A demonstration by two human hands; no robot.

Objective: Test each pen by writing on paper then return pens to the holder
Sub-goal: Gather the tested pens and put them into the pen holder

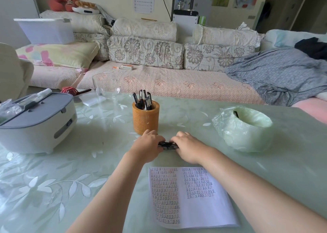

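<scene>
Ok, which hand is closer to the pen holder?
Left. The left hand is just in front of the pen holder; the right hand is further to its right. Both grip the pens.

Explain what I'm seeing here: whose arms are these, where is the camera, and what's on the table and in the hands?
There is no machine: these are a person's two bare arms, filmed by one wide-angle camera worn on the head, looking forward and down. The left hand and right hand grip dark pens between them; I cannot tell how many. Behind the hands stands an orange holder with more pens in it. Nearer the person lies a sheet of paper covered with written marks. On the table, a white box with a grey lid sits left, a green plastic bag right.
</scene>
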